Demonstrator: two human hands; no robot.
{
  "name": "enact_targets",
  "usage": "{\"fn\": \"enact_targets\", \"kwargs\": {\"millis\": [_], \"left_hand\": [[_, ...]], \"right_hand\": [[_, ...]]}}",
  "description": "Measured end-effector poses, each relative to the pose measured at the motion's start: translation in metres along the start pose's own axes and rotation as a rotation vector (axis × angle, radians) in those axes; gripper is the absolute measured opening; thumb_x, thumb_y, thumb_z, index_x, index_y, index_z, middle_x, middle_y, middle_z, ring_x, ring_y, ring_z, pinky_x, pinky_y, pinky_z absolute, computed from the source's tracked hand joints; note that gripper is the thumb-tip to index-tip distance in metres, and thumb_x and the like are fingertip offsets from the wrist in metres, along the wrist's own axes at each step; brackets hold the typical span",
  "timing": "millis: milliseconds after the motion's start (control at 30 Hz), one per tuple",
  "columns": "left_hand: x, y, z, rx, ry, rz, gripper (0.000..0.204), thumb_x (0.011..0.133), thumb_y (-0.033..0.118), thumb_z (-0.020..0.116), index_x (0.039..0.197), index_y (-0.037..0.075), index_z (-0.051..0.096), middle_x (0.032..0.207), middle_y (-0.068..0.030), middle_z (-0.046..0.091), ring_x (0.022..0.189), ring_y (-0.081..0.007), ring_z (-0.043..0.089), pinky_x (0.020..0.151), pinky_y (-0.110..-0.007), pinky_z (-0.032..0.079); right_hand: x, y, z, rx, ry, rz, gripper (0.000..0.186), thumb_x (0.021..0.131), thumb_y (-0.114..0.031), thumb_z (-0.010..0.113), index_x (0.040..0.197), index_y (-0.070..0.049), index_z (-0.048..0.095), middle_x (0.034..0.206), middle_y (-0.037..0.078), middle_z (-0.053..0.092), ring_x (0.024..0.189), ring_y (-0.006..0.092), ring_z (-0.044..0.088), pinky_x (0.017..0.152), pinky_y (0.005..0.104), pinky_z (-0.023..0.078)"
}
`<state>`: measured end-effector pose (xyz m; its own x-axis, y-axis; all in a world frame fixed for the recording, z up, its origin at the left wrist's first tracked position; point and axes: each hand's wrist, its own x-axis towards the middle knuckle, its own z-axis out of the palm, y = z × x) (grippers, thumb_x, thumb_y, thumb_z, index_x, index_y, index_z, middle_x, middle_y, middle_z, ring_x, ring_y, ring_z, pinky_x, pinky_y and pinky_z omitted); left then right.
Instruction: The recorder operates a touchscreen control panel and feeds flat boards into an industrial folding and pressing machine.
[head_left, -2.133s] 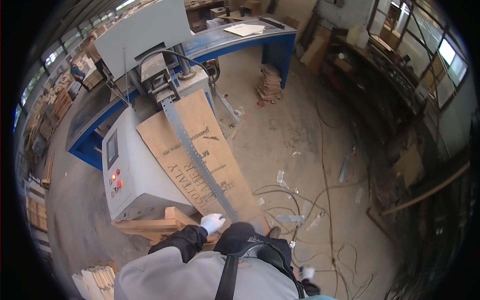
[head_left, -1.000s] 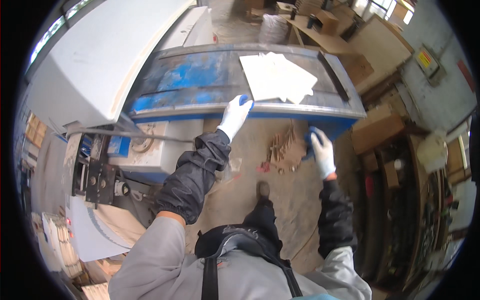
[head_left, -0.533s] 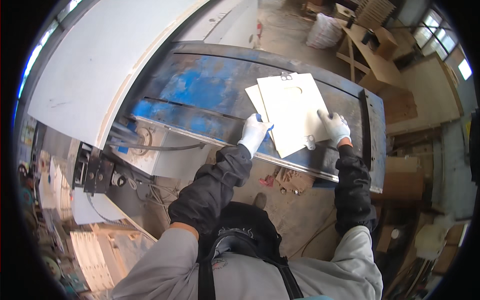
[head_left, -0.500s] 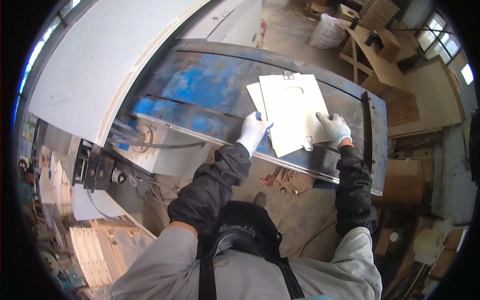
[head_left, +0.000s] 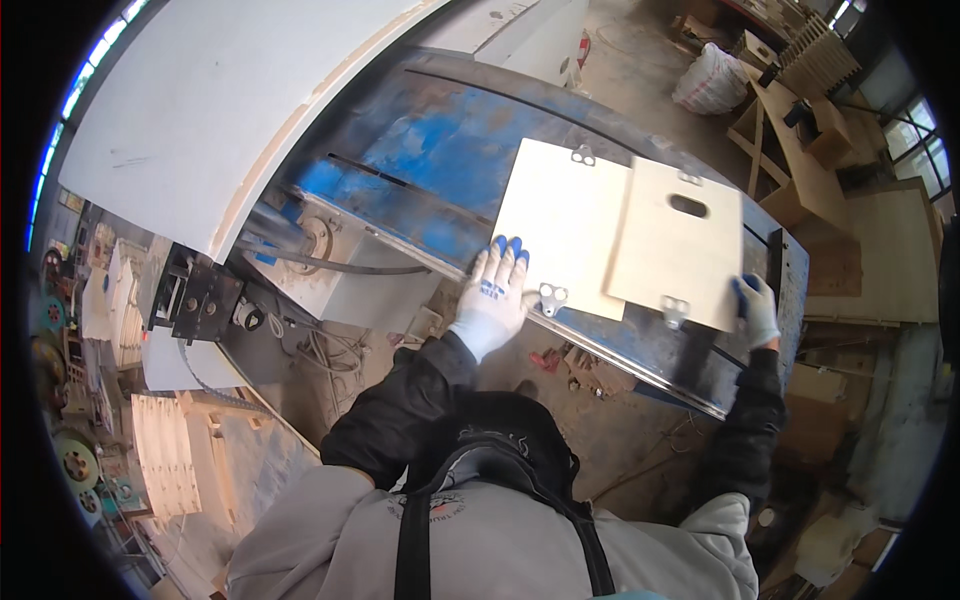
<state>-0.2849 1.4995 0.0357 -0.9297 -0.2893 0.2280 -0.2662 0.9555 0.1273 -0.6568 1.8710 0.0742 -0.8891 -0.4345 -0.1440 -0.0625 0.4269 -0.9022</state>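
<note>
Two pale thin wooden panels lie on the blue machine table [head_left: 425,140], side by side and slightly overlapping. My left hand [head_left: 494,296], in a white glove with blue fingertips, rests with its fingers stretched out on the near left corner of the left panel [head_left: 560,215]. My gloved right hand [head_left: 757,308] pinches the near right edge of the right panel [head_left: 672,250]. That panel has an oval slot and overlaps the left one's edge. Metal fittings sit on both panels, such as a small plate [head_left: 553,297] beside my left hand.
A large white machine body [head_left: 210,110] rises at the left of the table. Below it are a black bracket [head_left: 203,308] and loose cables. Slatted wood [head_left: 165,450] stands at lower left. A white sack [head_left: 712,78] and a wooden bench [head_left: 790,150] are at far right.
The panels were stacked and now lie side by side, the slotted one shifted right with my right hand. My left hand went from gripping the stack's edge to lying flat.
</note>
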Motion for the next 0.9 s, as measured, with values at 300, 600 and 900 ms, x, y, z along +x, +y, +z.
{"fn": "enact_targets", "kwargs": {"millis": [300,600,900], "left_hand": [[0.035,-0.132,-0.030,0.332,-0.028,-0.266,0.053,0.106,0.036,0.051,0.149,0.005,0.055,0.158,-0.0179,0.051,0.145,-0.0403,0.046,0.125,-0.060,0.024],[0.008,-0.078,-0.016,0.083,0.031,-0.255,0.085,0.100,0.064,0.051,0.155,0.000,0.047,0.164,-0.0272,0.039,0.155,-0.0487,0.027,0.126,-0.063,0.015],[0.016,-0.185,-0.022,0.281,0.227,-0.404,0.051,0.101,0.036,0.059,0.136,-0.001,0.063,0.143,-0.0236,0.061,0.140,-0.0407,0.050,0.125,-0.058,0.025]], "right_hand": [[-0.015,-0.057,0.067,-0.788,0.112,-0.542,0.058,0.091,-0.015,0.074,0.146,-0.005,0.058,0.142,0.021,0.062,0.132,0.0381,0.057,0.114,0.0465,0.044],[0.046,-0.151,0.342,-1.079,-0.374,-0.765,0.097,0.084,-0.068,0.074,0.163,-0.022,0.042,0.172,0.021,0.028,0.159,0.0469,0.023,0.127,0.0649,0.018],[0.113,-0.203,0.524,-0.853,-0.253,-0.995,0.086,0.087,-0.070,0.071,0.155,-0.018,0.054,0.166,0.023,0.040,0.156,0.0491,0.028,0.126,0.0601,0.023]]}}
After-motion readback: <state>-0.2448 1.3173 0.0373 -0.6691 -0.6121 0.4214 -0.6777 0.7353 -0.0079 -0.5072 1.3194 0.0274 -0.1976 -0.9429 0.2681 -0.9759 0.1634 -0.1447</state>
